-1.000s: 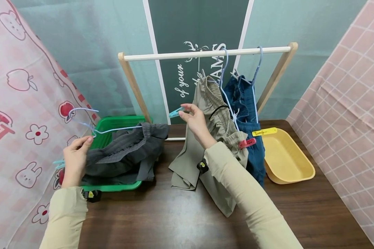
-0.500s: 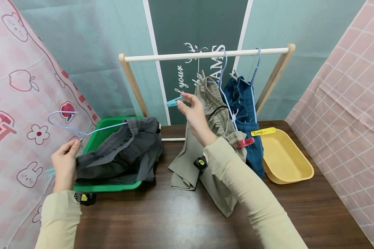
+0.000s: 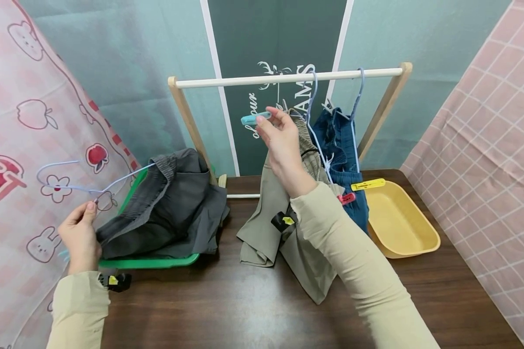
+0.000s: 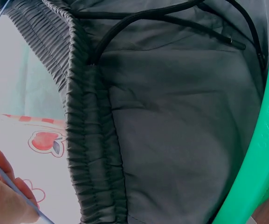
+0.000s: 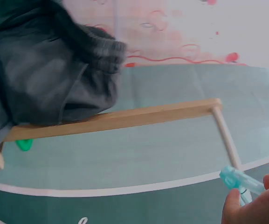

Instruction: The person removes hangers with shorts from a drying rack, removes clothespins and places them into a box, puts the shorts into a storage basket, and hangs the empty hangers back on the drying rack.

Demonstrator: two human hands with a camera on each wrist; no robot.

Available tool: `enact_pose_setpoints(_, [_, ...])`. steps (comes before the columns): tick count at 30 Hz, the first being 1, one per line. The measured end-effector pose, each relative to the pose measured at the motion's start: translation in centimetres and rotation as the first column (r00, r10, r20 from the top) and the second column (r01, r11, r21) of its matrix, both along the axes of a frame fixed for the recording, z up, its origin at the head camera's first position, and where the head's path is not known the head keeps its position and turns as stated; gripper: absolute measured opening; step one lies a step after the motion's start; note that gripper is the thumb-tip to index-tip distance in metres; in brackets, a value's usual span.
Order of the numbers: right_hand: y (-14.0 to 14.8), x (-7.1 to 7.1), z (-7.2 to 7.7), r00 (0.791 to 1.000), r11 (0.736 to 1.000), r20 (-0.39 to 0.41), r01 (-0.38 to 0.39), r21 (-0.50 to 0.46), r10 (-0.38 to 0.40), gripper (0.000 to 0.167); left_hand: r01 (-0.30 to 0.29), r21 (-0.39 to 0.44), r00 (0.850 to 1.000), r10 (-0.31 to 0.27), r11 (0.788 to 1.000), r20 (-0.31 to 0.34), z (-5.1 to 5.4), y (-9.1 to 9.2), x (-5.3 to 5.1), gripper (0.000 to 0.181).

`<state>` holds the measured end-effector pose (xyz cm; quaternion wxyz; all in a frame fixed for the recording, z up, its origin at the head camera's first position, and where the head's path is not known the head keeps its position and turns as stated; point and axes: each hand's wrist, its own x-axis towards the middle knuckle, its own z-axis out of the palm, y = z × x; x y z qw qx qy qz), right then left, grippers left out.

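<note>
My left hand pinches a light blue clothes hanger just below its hook. Dark grey elastic-waist pants hang along the hanger, bunched over a green basket. In the left wrist view their waistband and black drawstring show close up. A pale blue clip peeks out beside my left wrist, mostly hidden. Near the rack, my right hand holds a light blue clothespin between thumb and fingers, in front of khaki pants.
A rack with a white rail and wooden legs stands behind. Khaki pants and blue pants hang on its right half. A red clothespin and a yellow clothespin grip them. A yellow tub sits at right.
My left hand has drawn the hanger left and slightly down, and the grey pants' far end has risen. My right hand has moved up with the clothespin, which has turned.
</note>
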<state>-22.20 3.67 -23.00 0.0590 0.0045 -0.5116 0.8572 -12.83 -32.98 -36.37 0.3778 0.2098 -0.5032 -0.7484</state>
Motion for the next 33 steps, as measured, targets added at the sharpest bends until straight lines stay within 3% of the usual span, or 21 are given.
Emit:
enact_pose_setpoints(8, [2.1,0.3,2.4,0.998,0.985,0.015,0.061,-0.16,-0.059,0.04,-0.016,0.005,1.0,0.016,1.0,0.019,-0.1,0.2,-0.2,0.015])
enact_pose_setpoints(14, [4.5,1.4,4.9,0.995,0.951,0.016,0.097,-0.294,-0.096,0.027,-0.044,0.009,0.999,0.044,0.999,0.015,-0.1,0.4,-0.3,0.018])
enact_pose_setpoints(18, [6.7,2.1,6.3,0.993,0.911,0.003,0.106,-0.399,-0.115,0.02,-0.051,0.026,0.999,0.051,0.998,0.014,0.0,0.4,-0.3,0.017])
enact_pose_setpoints(23, [10.1,2.3,7.3,0.991,0.84,-0.003,0.114,-0.53,-0.136,0.02,-0.085,0.023,0.995,0.084,0.996,0.055,-0.1,0.3,-0.4,0.012])
enact_pose_setpoints(27, [13.1,2.2,7.4,0.985,0.796,0.008,0.146,-0.587,-0.174,0.023,-0.091,0.022,0.992,0.089,0.996,0.091,-0.1,0.2,-0.4,0.007])
enact_pose_setpoints(33, [18.1,2.4,6.4,0.972,0.736,0.037,0.199,-0.647,-0.23,0.025,-0.096,0.03,0.989,0.092,0.995,0.117,0.0,0.2,-0.6,0.007])
